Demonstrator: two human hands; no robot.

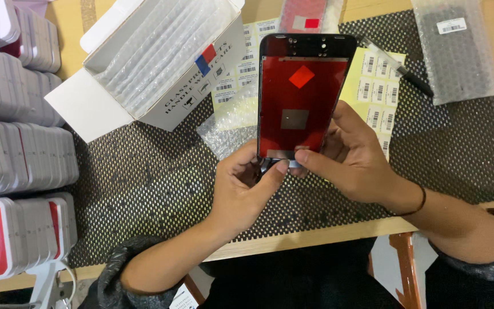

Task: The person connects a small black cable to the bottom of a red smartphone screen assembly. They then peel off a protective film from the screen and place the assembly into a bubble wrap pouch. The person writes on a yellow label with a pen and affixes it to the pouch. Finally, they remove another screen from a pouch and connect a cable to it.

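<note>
A wooden counter [315, 237] was covered by black mesh matting [144, 189]; an open white box [155, 63] lay upper left, barcode label sheets [378, 86] upper centre. A red-filmed phone screen [304, 97] was gripped by both the left hand [247, 189] and the right hand [355, 157].

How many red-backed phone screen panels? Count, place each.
2. One phone screen panel, held by left hand and right hand; a second panel, bubble-wrapped, at top edge. Boxes may hide more.

The hands [293, 171] hide the phone screen panel's [303, 91] bottom edge; left-side box stacks [12, 171] are cropped.
</note>
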